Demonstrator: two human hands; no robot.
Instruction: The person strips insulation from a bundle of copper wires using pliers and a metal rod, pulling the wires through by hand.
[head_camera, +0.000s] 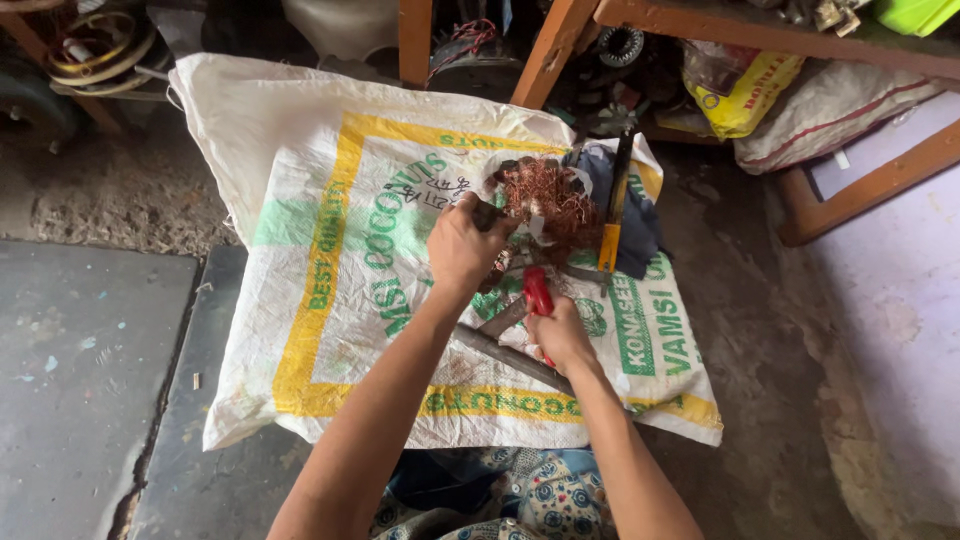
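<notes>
Near the far right corner of the woven sack: left hand clamped on the copper winding to steady it, right hand gripping red-handled pliers, prying wire.

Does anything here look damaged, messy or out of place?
Yes. The copper wire bundle beside the left hand is a frayed tangle, with strands sticking out loosely. The woven sack beneath is wrinkled and stained. The right hand grips a red-handled tool.
</notes>
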